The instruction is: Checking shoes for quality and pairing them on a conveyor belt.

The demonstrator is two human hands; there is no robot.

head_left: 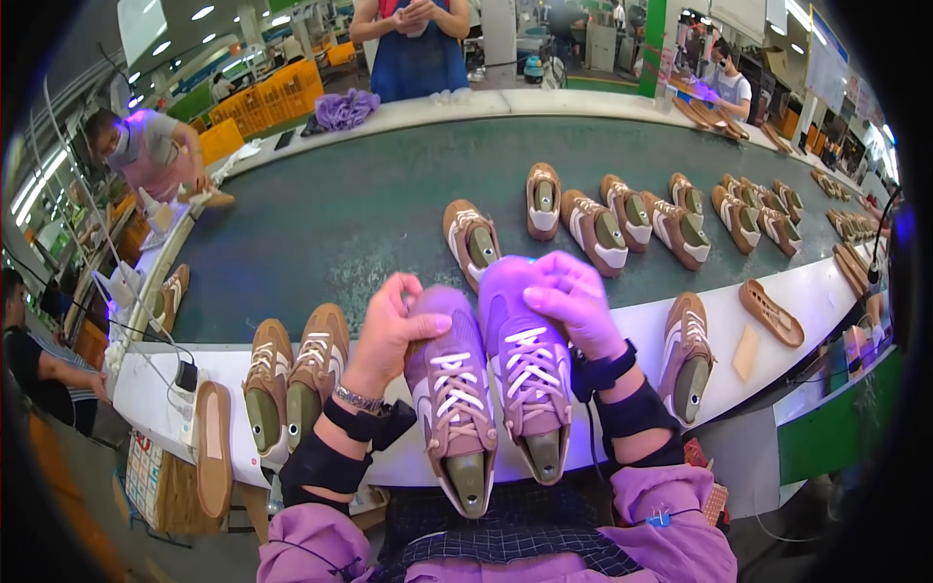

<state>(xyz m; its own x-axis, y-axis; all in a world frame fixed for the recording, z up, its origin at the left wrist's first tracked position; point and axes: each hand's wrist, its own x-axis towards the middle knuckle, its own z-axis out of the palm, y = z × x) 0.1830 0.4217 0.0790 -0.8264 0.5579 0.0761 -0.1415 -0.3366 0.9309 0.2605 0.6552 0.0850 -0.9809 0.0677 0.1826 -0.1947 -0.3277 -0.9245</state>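
Note:
My left hand (pixel 389 330) grips the toe of a brown sneaker (pixel 452 398) with white laces, held upright over my lap. My right hand (pixel 573 301) grips the toe of a matching sneaker (pixel 530 374) right beside it, the two shoes touching side by side. Both shoes have green lasts inside and look purple under a violet light. Black straps wrap both my wrists.
A dark green conveyor belt (pixel 340 214) carries several more brown sneakers (pixel 603 228) at right. Two sneakers (pixel 292 374) stand on the white ledge to my left, one (pixel 688 355) to my right. A tan sole (pixel 214 447) lies far left. A person in a blue apron (pixel 418 44) stands across the belt.

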